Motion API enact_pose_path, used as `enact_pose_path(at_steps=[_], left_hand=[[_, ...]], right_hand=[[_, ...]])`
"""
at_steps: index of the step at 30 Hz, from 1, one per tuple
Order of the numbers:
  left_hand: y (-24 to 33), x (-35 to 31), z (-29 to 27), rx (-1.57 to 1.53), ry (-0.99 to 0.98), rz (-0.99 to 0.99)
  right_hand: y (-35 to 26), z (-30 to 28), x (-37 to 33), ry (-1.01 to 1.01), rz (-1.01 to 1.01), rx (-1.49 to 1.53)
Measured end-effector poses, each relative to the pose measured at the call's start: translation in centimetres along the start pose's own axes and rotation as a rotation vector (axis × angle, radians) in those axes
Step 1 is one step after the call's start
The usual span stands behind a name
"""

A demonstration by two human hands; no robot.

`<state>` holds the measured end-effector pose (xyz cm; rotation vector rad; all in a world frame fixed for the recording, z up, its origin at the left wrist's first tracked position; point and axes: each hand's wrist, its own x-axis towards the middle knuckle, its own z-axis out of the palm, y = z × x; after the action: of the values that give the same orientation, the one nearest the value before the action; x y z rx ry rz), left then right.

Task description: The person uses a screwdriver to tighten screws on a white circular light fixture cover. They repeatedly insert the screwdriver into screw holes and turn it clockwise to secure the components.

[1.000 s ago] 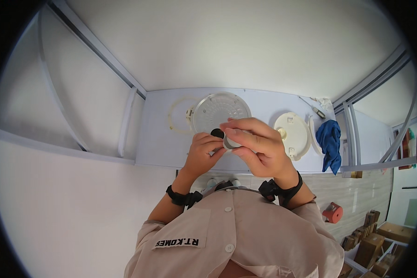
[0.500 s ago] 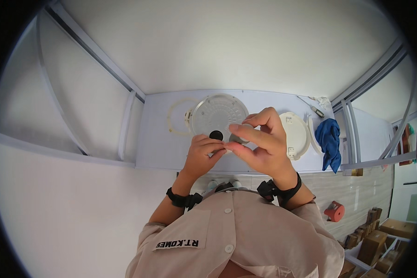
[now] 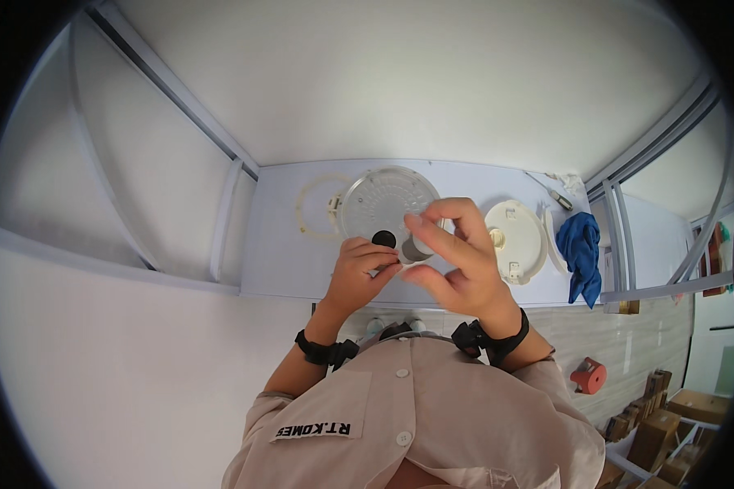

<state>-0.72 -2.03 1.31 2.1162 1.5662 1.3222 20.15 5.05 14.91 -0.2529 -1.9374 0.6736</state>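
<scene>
My left hand (image 3: 360, 269) is closed in a pinch on the near-left edge of a small grey round part (image 3: 417, 249) with a pale rim. Around the right side of that part my right hand (image 3: 465, 265) is curved, thumb and forefinger spread apart. Its forefinger reaches over the part and the thumb stays below it. Whether the other fingers touch the part is hidden. A black round disc (image 3: 384, 239) shows just beyond my left fingertips. Under and behind my hands lies a large round silvery plate (image 3: 387, 196) with a ribbed pattern.
A pale thin ring (image 3: 300, 208) lies left on the white table (image 3: 281, 265). To the right are a white round housing (image 3: 526, 236), a curved white strip (image 3: 554, 240), a blue cloth (image 3: 579, 253) and a screwdriver (image 3: 559, 198). A red stool (image 3: 589, 376) stands on the floor near cardboard boxes (image 3: 654, 432).
My right thumb has moved down and away from my left fingertips, opening the grasp. The right hand has shifted slightly lower, uncovering more of the grey part. My left hand keeps its pinch.
</scene>
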Motion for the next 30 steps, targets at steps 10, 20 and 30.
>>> enact_pose_path(at_steps=[10, 20, 30], left_hand=[[0.2, 0.3, 0.2, -0.011, 0.001, -0.015], [-0.1, 0.3, 0.3, -0.053, 0.038, 0.007], [-0.3, 0.2, 0.3, -0.037, 0.031, 0.001]], right_hand=[[1.8, 0.3, -1.2, 0.024, -0.058, -0.032], [1.3, 0.4, -0.6, -0.016, -0.046, -0.013], [0.5, 0.2, 0.2, -0.097, 0.032, 0.146]])
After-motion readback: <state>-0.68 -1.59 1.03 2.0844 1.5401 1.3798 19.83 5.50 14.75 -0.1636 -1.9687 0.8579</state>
